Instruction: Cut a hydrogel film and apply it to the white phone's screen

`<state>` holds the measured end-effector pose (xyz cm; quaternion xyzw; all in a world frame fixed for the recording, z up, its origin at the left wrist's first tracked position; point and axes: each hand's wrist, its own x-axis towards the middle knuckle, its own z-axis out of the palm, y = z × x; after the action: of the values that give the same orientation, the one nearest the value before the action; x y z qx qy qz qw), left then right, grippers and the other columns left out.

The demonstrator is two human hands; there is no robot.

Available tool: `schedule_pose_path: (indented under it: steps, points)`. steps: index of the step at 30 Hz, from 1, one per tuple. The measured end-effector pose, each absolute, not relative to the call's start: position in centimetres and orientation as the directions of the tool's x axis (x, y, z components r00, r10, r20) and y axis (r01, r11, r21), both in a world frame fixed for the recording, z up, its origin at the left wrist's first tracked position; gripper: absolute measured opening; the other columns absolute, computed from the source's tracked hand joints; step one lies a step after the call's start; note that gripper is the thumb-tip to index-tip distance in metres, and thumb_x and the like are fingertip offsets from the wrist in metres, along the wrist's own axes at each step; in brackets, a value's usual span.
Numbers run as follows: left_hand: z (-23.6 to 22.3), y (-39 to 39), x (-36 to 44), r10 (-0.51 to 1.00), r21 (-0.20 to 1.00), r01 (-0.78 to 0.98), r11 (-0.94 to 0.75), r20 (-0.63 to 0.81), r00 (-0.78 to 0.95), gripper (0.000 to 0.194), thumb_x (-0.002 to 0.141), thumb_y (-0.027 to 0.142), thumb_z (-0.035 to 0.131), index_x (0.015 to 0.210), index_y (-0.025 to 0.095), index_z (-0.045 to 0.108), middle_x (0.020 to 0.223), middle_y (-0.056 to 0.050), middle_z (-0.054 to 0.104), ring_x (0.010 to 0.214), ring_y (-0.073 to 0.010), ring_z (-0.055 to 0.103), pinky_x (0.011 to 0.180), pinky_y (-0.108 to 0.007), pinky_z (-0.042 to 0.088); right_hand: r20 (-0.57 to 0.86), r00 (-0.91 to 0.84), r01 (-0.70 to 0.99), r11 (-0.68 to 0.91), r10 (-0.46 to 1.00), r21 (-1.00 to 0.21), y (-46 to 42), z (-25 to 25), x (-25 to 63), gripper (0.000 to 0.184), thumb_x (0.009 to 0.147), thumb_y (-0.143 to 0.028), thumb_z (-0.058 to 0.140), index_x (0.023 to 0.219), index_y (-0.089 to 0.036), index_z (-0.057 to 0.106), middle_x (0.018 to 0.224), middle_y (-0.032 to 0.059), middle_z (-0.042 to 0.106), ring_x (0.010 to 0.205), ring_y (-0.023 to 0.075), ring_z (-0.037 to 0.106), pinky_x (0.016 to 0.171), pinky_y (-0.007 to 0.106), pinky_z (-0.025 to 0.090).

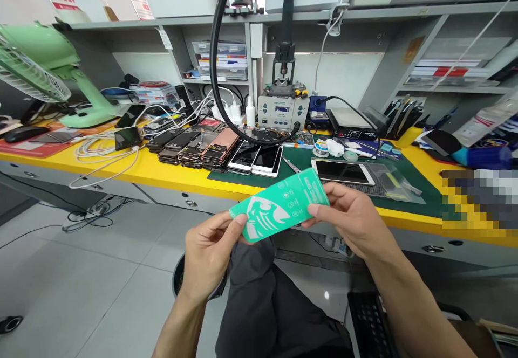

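Seen from the head camera, the person sat just in front of the desk (162, 183), holding a flat teal-green packet (279, 204) up near the desk's front edge, above dark trousers (275, 307). The packet bore a white printed animal head and a column of small icons; its fine print was too small to read. It was tilted, with its right end higher than its left.

The left hand (210, 255) pinched the packet's lower left end between thumb and bent fingers. The right hand (348, 220) pinched the upper right end in the same way, its fingers bunched rather than spread. The packet spanned the gap between the two hands.

Beyond the packet, a dark green mat (396, 210) lay on the desk, carrying a white-framed phone (343, 172) and a pair of tweezers (291, 165). Farther back on the desk stood stacked phones (194, 147) and a soldering station (283, 111). Coiled white cables (101, 150) lay toward the desk's left end, near a pale green fan (44, 72). A black keyboard (370, 325) sat below the desk's front edge, beneath the right hand.
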<state>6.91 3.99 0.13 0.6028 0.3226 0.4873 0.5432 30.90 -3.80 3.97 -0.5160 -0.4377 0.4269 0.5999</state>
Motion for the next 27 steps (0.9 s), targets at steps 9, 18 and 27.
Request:
schedule_pose_path:
  steps: [9, 18, 27]
  points:
    - [-0.4, 4.1, 5.9, 0.476, 0.506, -0.009, -0.862, 0.817, 0.327, 0.065, 0.078, -0.006, 0.072, 0.127, 0.035, 0.075, 0.113, -0.002, 0.082, 0.100, -0.0277, 0.079, 0.090, -0.043, 0.064, 0.771, -0.049, 0.558, 0.658, 0.634, -0.506, -4.2, 3.6, 29.9, 0.038, 0.087, -0.005, 0.074, 0.115, -0.028, 0.082, 0.104, 0.0052, 0.083, 0.096, 0.0282, 0.081, 0.087, 0.041, 0.067]
    - [-1.3, 4.1, 5.3, 0.253, 0.235, 0.094, -0.967, 0.892, 0.373, 0.075, 0.075, -0.008, 0.070, 0.139, 0.030, 0.067, 0.125, -0.007, 0.077, 0.115, -0.0358, 0.074, 0.088, -0.051, 0.067, 0.860, -0.249, 0.687, 0.707, 0.446, -0.167, -5.3, 2.5, 30.5, 0.040, 0.095, -0.014, 0.065, 0.135, -0.015, 0.071, 0.110, 0.0185, 0.081, 0.112, 0.0351, 0.075, 0.094, 0.051, 0.064]
    - [-2.0, 3.7, 6.0, 0.293, 0.277, 0.096, -0.956, 0.917, 0.269, 0.066, 0.076, -0.007, 0.071, 0.132, 0.029, 0.069, 0.133, -0.007, 0.074, 0.120, -0.0368, 0.071, 0.087, -0.052, 0.066, 0.854, -0.262, 0.768, 0.633, 0.449, -0.097, -6.6, 1.7, 30.7, 0.035, 0.103, -0.028, 0.058, 0.136, -0.026, 0.070, 0.114, 0.0098, 0.081, 0.118, 0.0339, 0.073, 0.100, 0.053, 0.062]
